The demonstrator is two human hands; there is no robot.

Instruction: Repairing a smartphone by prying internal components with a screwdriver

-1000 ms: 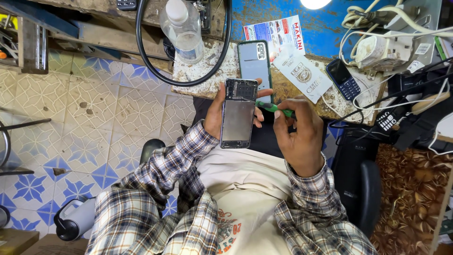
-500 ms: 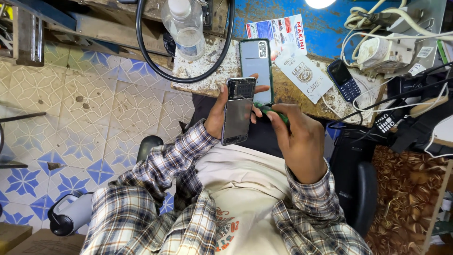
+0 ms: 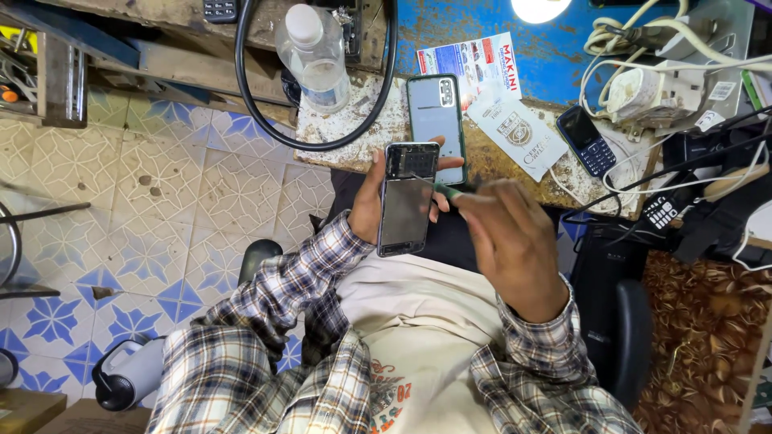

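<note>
My left hand (image 3: 371, 202) grips an opened smartphone (image 3: 406, 198) with its back off, dark inner plate facing up, held over my lap. My right hand (image 3: 508, 241) is blurred with motion and holds a thin green-handled tool (image 3: 447, 191) whose tip rests at the phone's right edge. Just beyond, on the worn workbench (image 3: 498, 165), lies the grey-blue back cover (image 3: 435, 120) of a phone, camera cut-out at its top.
A plastic water bottle (image 3: 315, 55) stands inside a black cable loop (image 3: 322, 141) at the bench's left. Printed paper cards (image 3: 492, 88), a small black keypad phone (image 3: 586, 140), a white charger block with cords (image 3: 650, 92) and a lamp (image 3: 539, 8) crowd the bench. Patterned floor tiles at left.
My right hand has shifted a little and blurs with motion at the phone's edge. The view has moved closer to the bench; the left hand keeps its hold on the phone.
</note>
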